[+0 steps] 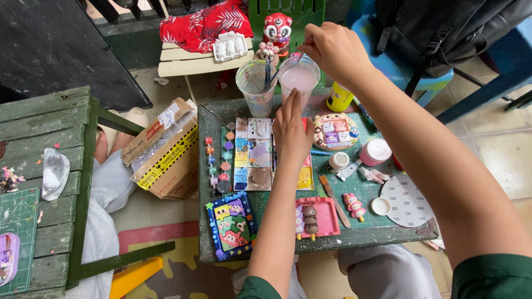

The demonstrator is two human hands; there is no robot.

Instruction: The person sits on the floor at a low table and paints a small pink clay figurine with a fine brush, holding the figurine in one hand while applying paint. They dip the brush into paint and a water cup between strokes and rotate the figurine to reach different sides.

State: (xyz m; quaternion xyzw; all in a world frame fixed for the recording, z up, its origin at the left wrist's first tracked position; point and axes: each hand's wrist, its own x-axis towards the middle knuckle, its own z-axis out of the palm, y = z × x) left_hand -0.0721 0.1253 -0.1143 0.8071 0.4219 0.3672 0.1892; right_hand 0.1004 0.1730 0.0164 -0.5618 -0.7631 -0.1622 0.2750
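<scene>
Right hand point(332, 47) up at the clear plastic cup of pale pink water point(300, 79), top centre of the frame, left hand point(291, 130) flat below it.

The right fingers are pinched together on a thin brush handle point(288, 63) that slants down into the pink cup, which sits at the far edge of the green wooden table point(366, 230). Left fingers lie together, straight, gripping nothing, tips touching the cup's base and palm over the paint-smeared mixing palette point(252, 155). Just left of the pink cup stands a second clear cup holding dark brushes point(257, 86). Lower centre, a pink rectangular tray with small painted figures point(317, 217); to its left, a blue-framed painted plaque point(233, 224). At right, a round white sanding disc point(407, 202).
</scene>
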